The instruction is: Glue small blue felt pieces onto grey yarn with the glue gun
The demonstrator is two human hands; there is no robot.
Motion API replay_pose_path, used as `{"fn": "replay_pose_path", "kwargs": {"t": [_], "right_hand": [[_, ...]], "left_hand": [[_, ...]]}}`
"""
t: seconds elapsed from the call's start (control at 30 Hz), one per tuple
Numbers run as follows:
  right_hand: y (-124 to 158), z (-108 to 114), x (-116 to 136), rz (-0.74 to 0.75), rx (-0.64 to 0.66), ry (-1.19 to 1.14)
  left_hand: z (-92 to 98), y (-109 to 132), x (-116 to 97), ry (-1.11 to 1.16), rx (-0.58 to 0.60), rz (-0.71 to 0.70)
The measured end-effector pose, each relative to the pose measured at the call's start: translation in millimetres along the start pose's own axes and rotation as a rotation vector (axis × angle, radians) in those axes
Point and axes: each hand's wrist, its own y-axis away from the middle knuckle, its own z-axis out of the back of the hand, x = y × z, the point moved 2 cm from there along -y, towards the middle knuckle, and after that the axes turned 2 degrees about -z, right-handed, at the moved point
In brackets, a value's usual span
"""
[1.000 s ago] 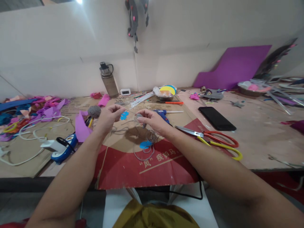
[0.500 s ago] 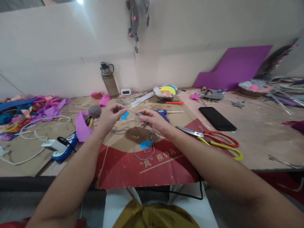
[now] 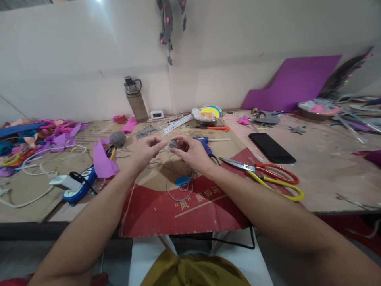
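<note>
My left hand (image 3: 146, 151) is closed, thumb and forefinger pinched on what looks like the end of the grey yarn; the strand itself barely shows. Close beside it, my right hand (image 3: 192, 153) grips a small grey piece (image 3: 173, 144) between thumb and fingers, partly hidden. Its exact kind is unclear. Below the hands, loose grey yarn (image 3: 180, 200) lies in loops on the red and brown cardboard (image 3: 154, 218), around a blue cut-out (image 3: 182, 181). A grey yarn ball (image 3: 118, 139) sits left of my left hand, with flat grey pieces (image 3: 145, 132) behind.
Scissors (image 3: 263, 174) with red and yellow handles lie right of the cardboard, near a black phone (image 3: 271, 148). A blue glue gun (image 3: 205, 145) is behind my right hand. Left are a power strip (image 3: 80, 186) and coloured scraps (image 3: 59, 137). A bottle (image 3: 136, 101) stands behind.
My hands have come closer together, and the strand that stretched between them is shorter or hidden. My left hand has shifted slightly right and down, uncovering the flat grey pieces behind.
</note>
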Motion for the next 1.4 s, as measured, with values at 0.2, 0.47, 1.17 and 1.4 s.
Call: {"fn": "replay_pose_path", "kwargs": {"t": [0.2,0.47,1.17,1.4], "right_hand": [[0,2,0,0.013,-0.041,0.026],[1,3,1,0.021,-0.076,0.024],[2,8,8,0.205,-0.108,0.221],[3,5,6,0.249,-0.109,0.257]], "left_hand": [[-3.2,6,-13,-0.210,0.075,-0.137],[-8.2,5,1,-0.108,0.130,-0.011],[2.6,3,-11,0.131,0.143,0.199],[-14.8,0,13,0.174,0.212,0.191]]}}
